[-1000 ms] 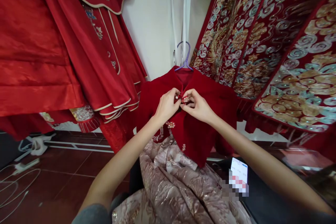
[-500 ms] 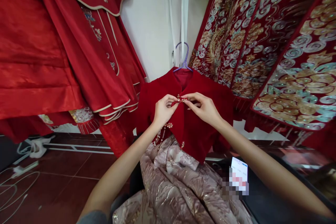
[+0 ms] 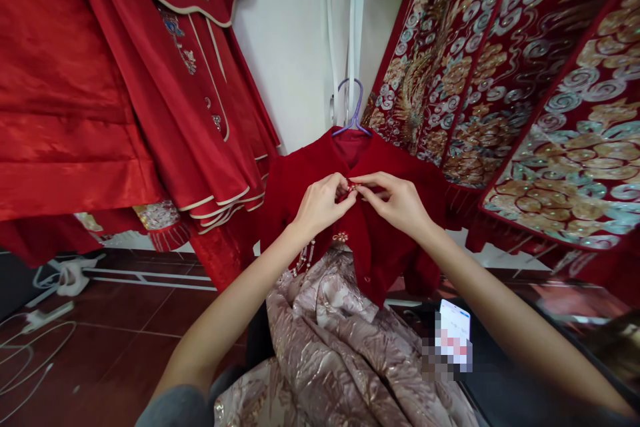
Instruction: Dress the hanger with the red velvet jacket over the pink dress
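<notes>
A dark red velvet jacket hangs on a purple hanger in front of me. My left hand and my right hand meet at its front opening just below the collar. Both pinch a small beaded clasp between their fingertips. A second beaded clasp shows lower on the front. Under the jacket lies a pink-gold brocade skirt, spreading toward me.
Red satin robes hang at the left. Embroidered red and gold garments hang at the right. A phone lies on a dark surface at lower right. White cables trail over the brown tiled floor at left.
Both hands have stayed at the top clasp, shifting slightly. The jacket's two front edges have been drawn closer together, and its lower hem has lifted a little.
</notes>
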Demonstrator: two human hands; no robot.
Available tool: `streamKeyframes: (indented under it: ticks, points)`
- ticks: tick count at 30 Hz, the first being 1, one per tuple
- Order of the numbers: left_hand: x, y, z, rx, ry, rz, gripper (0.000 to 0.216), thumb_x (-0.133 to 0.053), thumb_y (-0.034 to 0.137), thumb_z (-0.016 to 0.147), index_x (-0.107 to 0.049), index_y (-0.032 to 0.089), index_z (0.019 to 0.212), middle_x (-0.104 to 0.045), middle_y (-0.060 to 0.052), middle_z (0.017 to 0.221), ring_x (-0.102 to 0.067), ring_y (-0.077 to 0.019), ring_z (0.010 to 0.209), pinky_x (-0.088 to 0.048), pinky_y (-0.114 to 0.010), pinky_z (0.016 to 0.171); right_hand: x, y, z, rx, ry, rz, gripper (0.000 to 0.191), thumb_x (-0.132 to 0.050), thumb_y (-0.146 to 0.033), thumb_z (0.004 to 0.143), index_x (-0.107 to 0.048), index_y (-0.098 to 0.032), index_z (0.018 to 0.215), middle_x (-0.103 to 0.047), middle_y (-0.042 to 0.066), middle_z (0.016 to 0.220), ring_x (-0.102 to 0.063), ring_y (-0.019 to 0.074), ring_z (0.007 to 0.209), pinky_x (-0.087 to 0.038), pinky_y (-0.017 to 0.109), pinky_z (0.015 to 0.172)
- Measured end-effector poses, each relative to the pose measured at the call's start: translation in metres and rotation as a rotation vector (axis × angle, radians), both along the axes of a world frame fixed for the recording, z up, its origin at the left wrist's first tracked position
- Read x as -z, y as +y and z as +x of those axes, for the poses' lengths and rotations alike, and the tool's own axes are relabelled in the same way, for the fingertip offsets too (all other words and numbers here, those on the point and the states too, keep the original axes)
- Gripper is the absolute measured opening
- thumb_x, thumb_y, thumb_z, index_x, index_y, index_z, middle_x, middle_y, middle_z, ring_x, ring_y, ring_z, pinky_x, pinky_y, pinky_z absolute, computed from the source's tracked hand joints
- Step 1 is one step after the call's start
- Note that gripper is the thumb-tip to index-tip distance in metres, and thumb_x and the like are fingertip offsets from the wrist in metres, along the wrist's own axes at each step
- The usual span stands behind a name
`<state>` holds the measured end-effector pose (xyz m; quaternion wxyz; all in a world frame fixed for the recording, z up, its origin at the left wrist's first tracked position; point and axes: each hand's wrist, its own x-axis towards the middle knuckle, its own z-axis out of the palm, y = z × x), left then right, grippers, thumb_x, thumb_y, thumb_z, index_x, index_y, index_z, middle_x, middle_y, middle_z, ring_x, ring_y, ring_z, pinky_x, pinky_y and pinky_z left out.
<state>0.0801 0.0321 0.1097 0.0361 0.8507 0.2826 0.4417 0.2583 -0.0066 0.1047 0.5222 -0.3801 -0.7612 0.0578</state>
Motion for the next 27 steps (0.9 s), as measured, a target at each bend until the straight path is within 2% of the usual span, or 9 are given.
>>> streamKeyframes:
  ticks: [5,10,16,20,27]
  points:
    - [-0.002,0.006,0.001,-0.005,0.028,-0.011,0.008,-0.059,0.026,0.085,-0.058,0.018,0.084,-0.069,-0.003,0.082,-0.063,-0.0145,0.071,-0.048,-0.025,0.065,-0.001,0.007,0.001,0.003,0.059,-0.042,0.021,-0.064,-0.035,0.085,-0.066,-0.025,0.103,-0.071,0.004,0.099,-0.069,0.0212,0.09,-0.062,0.034,0.069]
    - [-0.007,0.012,-0.001,0.0,0.081,-0.022,0.008,-0.061,0.025,0.085,-0.061,0.018,0.08,-0.071,-0.003,0.078,-0.065,-0.0154,0.069,-0.046,-0.025,0.065,-0.003,0.013,0.002,-0.01,0.072,-0.059,0.029,-0.067,-0.036,0.082,-0.059,-0.024,0.106,-0.069,0.004,0.095,-0.068,0.0213,0.092,-0.062,0.032,0.068]
    - [-0.014,0.015,-0.002,0.01,0.219,0.076,0.011,-0.059,0.023,0.086,-0.063,0.019,0.077,-0.07,-0.003,0.073,-0.062,-0.0141,0.061,-0.042,-0.025,0.06,-0.005,0.013,0.002,-0.009,0.004,-0.053,0.04,-0.066,-0.033,0.08,-0.051,-0.026,0.116,-0.065,0.004,0.093,-0.068,0.0201,0.085,-0.063,0.036,0.074]
    - [-0.011,0.017,-0.003,0.014,0.269,0.124,0.01,-0.059,0.019,0.084,-0.062,0.019,0.075,-0.067,-0.002,0.07,-0.059,-0.0137,0.059,-0.039,-0.025,0.059,-0.004,0.013,0.002,-0.039,-0.059,-0.032,0.042,-0.063,-0.028,0.08,-0.049,-0.026,0.12,-0.064,0.003,0.093,-0.067,0.0198,0.087,-0.061,0.038,0.081]
    - [-0.011,0.022,-0.003,0.064,0.307,0.139,0.014,-0.056,0.016,0.084,-0.06,0.018,0.071,-0.064,0.0,0.068,-0.056,-0.0128,0.058,-0.036,-0.025,0.057,-0.001,0.019,0.005,-0.069,-0.1,-0.021,0.042,-0.061,-0.024,0.081,-0.048,-0.026,0.121,-0.063,0.004,0.096,-0.065,0.0193,0.091,-0.061,0.038,0.083]
